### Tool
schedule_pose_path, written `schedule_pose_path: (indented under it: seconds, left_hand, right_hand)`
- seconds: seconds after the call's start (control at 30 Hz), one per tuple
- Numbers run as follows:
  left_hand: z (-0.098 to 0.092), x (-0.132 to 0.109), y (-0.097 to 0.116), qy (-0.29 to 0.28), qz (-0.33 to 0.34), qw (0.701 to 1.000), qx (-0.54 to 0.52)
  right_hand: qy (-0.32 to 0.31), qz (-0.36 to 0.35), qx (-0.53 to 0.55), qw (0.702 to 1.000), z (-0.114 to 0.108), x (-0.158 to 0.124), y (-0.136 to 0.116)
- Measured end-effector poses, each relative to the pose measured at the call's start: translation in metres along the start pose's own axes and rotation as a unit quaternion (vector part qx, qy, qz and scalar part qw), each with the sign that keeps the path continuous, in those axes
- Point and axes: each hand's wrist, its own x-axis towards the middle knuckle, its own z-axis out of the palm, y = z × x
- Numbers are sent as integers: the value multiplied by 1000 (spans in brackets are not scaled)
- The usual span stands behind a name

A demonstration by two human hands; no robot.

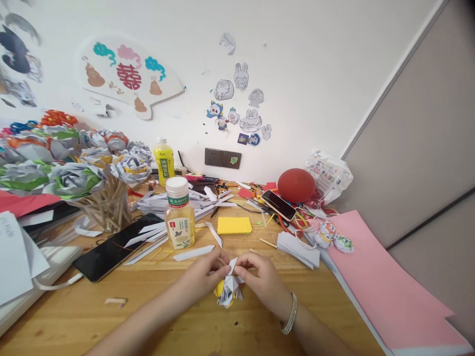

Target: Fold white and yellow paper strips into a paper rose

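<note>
A small folded paper flower [229, 291], white with yellow pieces, is between my hands above the wooden table. My left hand [212, 269] pinches the left side of a white paper strip [232, 266] that sticks up from the flower. On the strip's other side, the thumb and index finger of my right hand [261, 277] close on its edge. A beaded bracelet circles my right wrist. Just beyond the hands lie a stack of yellow paper [234, 225] and a loose white strip [193, 253].
A bottle of pale yellow drink [180, 220] stands ahead on the left, near a black tablet [115, 252]. Finished paper flowers [79, 178] fill a holder at far left. A phone [279, 205], a red balloon [296, 185], white slips [298, 249] and pink sheets [386, 282] are on the right.
</note>
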Motion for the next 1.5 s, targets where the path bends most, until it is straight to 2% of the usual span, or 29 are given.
schedule_pose_path:
  seconds: [0.1,0.23,0.37,0.43,0.53,0.7,0.8,0.9,1.1,1.27,1.4,1.5]
  left_hand:
    - [2,-2,1,12,-10,1000,12]
    - [1,-2,-3,22,7,999,-31]
    - [-5,3,-7,29,32,990,-135]
    - [-8,5,-7,37,37,987,-149]
    - [-11,4,-5,58,35,989,-130]
    - [-10,-1,4,43,29,995,-80]
    - [-10,-3,10,42,33,996,-66]
    - [-9,-4,14,51,33,997,-56]
    - [1,-7,14,74,54,995,48]
    - [4,-6,5,107,66,988,93]
    - [3,-5,5,130,68,982,119]
    - [2,-8,9,124,80,980,132]
  right_hand:
    - [10,13,57,998,3,0,1]
    - [-22,8,98,995,3,1,0]
    - [39,60,139,988,5,2,4]
    - [53,71,145,985,6,3,6]
    - [57,61,110,990,7,2,3]
    - [49,-58,-13,997,2,0,-8]
    - [53,-82,-21,995,-1,1,-11]
    - [41,-84,-20,995,-3,1,-11]
    - [42,-76,-42,995,5,-2,-10]
    - [65,-25,-30,997,4,-2,-11]
    - [30,2,4,1000,-1,-2,-11]
    - [20,25,7,999,-1,-2,-10]
